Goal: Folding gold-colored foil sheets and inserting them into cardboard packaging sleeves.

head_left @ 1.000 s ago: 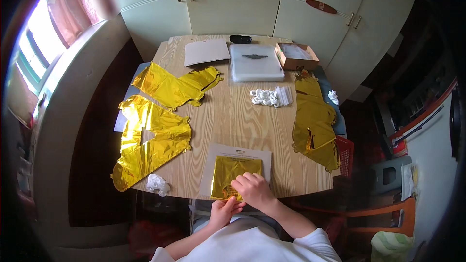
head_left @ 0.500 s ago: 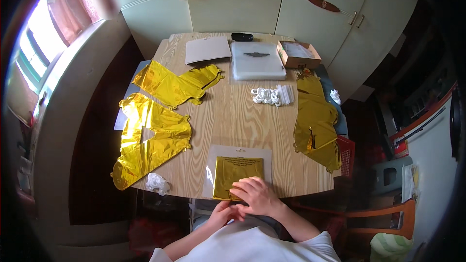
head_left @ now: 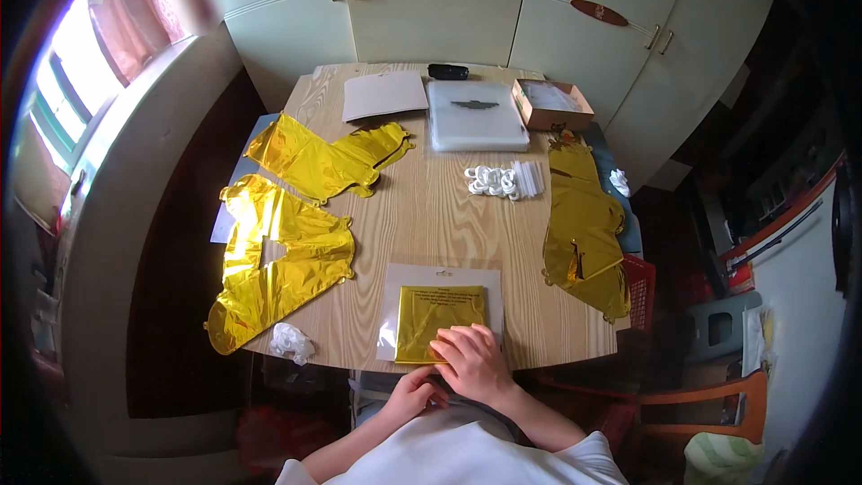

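In front of me at the table's near edge lies a folded gold foil packet [head_left: 435, 314] with dark print on its upper part. A flat clear plastic bag with a hang hole [head_left: 446, 275] shows around it; whether the foil lies in or on the bag, I cannot tell. My right hand [head_left: 471, 361] rests on the packet's lower right part, fingers laid over the foil and slightly bent. Just below the packet's bottom edge, my left hand [head_left: 416, 395] has its fingers curled inward and touches close to that edge. What they pinch, if anything, is hidden.
Unfolded gold foil balloons [head_left: 283, 251] lie at left, another [head_left: 584, 216] at right. Farther back are white ribbon coils [head_left: 492, 181], grey cards [head_left: 384, 95], a stack of clear bags [head_left: 476, 126], a cardboard box [head_left: 552, 105] and a black object [head_left: 448, 72]. Crumpled white plastic [head_left: 292, 342] sits front left.
The gold packet now lies slightly farther up and flatter on the bag. My right hand stays on it, and my left hand has shifted slightly at the lower edge.
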`<state>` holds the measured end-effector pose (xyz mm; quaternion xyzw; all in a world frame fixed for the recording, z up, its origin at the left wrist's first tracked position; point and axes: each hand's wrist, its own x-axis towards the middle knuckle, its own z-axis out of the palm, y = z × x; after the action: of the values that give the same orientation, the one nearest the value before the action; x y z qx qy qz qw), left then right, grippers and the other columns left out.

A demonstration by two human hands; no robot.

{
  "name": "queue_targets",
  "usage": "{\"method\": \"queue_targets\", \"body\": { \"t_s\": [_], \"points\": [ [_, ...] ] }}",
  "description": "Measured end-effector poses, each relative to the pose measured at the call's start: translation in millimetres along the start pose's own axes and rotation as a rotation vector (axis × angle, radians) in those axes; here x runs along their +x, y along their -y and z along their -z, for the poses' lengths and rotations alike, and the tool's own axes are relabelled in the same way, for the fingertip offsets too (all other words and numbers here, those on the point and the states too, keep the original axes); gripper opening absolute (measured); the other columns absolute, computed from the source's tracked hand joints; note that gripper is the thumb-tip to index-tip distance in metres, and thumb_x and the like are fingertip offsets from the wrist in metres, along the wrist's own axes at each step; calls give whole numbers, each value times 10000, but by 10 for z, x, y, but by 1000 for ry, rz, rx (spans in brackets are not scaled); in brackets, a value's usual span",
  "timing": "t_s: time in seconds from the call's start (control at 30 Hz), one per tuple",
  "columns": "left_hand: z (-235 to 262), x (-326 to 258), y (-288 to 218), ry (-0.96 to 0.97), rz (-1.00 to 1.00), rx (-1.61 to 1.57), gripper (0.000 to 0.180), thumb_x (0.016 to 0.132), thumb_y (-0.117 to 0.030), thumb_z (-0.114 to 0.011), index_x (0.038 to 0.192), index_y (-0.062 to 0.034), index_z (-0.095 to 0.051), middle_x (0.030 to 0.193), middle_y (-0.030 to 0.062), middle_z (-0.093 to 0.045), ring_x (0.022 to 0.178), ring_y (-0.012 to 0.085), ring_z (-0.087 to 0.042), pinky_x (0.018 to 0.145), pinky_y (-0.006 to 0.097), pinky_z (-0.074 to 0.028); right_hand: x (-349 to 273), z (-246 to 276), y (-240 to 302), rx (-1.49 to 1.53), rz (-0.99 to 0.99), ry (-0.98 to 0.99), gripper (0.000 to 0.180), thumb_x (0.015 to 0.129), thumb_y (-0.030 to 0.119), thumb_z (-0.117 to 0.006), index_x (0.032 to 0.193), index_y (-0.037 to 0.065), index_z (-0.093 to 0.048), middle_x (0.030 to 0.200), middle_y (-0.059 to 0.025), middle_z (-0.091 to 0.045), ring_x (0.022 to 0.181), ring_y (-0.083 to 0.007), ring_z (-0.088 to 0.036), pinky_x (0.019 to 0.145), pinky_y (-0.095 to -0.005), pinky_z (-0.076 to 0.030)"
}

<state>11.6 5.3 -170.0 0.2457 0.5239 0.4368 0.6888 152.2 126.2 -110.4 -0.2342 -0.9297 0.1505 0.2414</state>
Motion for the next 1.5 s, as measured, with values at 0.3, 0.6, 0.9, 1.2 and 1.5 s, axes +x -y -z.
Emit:
{"method": "queue_targets", "body": {
  "t_s": [0.3,0.6,0.9,1.2,1.5],
  "points": [
    [-26,-12,-45,23,-45,28,620,882,27,-382,1488,-96,-353,879,92,-682,777,155,-692,645,246,-519,65,-77,-14,-94,-98,-76,331,767,196,-730,1079,121,-647,1175,-29,-590,1145,-208,-537,1033,-475,-338],
    [-71,-101,-59,-30,-197,362,528,874,-30,-493,1394,-118,-486,872,77,-703,730,156,-693,665,274,-543,-40,-66,-225,-88,-91,-5,511,735,384,-778,1156,127,-642,1269,-62,-565,1226,-261,-494,1056,-492,-329],
    [210,-158,-929,-335,-876,1540,407,794,-253,-731,1172,-123,-652,1185,115,-654,1120,294,-623,937,418,-497,-236,34,-453,1,-75,28,520,767,307,-783,1224,108,-629,1354,-116,-524,1308,-347,-440,1068,-461,-397],
    [516,91,-920,-255,-1001,1655,350,802,-266,-718,1098,-98,-637,1170,76,-636,1151,270,-605,940,378,-504,-243,63,-565,-62,51,-17,335,817,268,-731,1114,119,-684,1178,-61,-648,1196,-270,-559,1020,-430,-460],
    [513,113,-908,-241,-1093,1742,305,784,-181,-694,1064,-76,-636,1132,84,-644,1093,245,-637,723,311,-581,-83,113,-570,-249,272,-29,252,805,159,-642,1045,104,-691,1068,-43,-688,1021,-222,-655,872,-357,-546]
  ]
}}
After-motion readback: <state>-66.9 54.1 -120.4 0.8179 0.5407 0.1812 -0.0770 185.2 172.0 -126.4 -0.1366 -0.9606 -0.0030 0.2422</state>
